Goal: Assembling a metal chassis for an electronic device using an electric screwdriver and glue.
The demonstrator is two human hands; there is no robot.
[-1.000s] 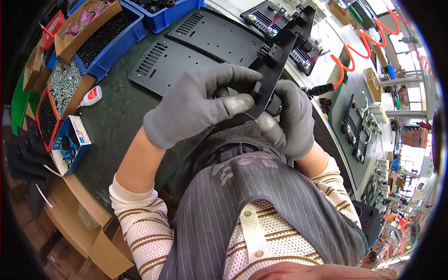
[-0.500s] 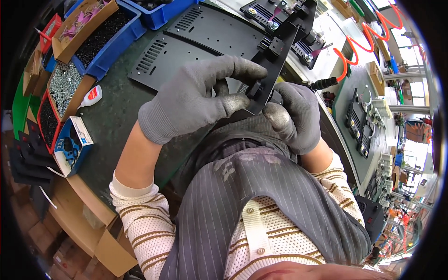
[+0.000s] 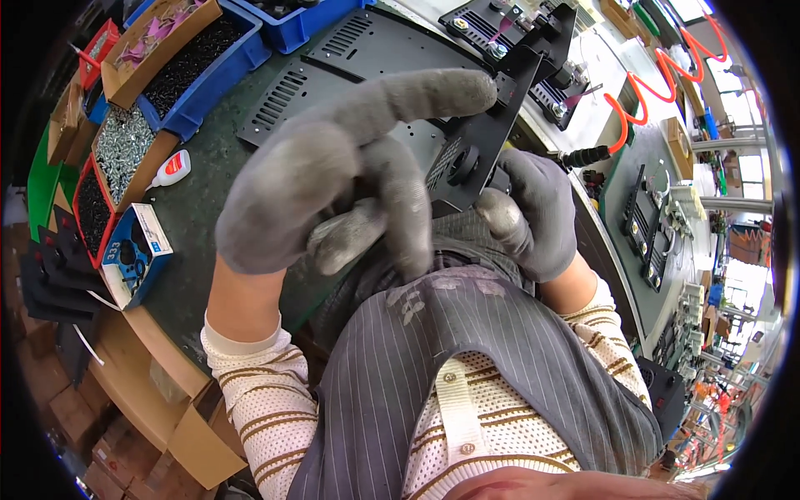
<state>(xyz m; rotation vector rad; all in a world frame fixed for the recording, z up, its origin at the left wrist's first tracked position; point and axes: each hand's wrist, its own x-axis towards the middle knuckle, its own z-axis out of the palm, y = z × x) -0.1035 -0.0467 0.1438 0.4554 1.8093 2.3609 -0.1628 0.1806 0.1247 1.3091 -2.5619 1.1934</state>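
Tilted up above the bench is a narrow black metal panel point(image 3: 477, 152) with slots and a round black fitting point(image 3: 463, 165) near its lower end. My right hand point(image 3: 537, 218), in a grey glove, is closed at the panel's right side, with thumb and fingers at a small dark part there that I cannot make out clearly. My left hand point(image 3: 333, 179), gloved too and slightly blurred, is left of the panel. Its index finger stretches toward the panel's left edge, the other fingers are bent and apart, and nothing shows in it.
Flat black vented plates point(image 3: 287, 104) lie on the green bench mat. At the left are a blue bin point(image 3: 196, 117) of dark screws, a box of silver screws point(image 3: 123, 154) and a small white bottle point(image 3: 172, 169). A coiled orange air hose point(image 3: 662, 79) hangs at the right.
My left hand has come off the round fitting, its index finger now stretched out and its other fingers drawn back to the left. My right hand stays by the panel.
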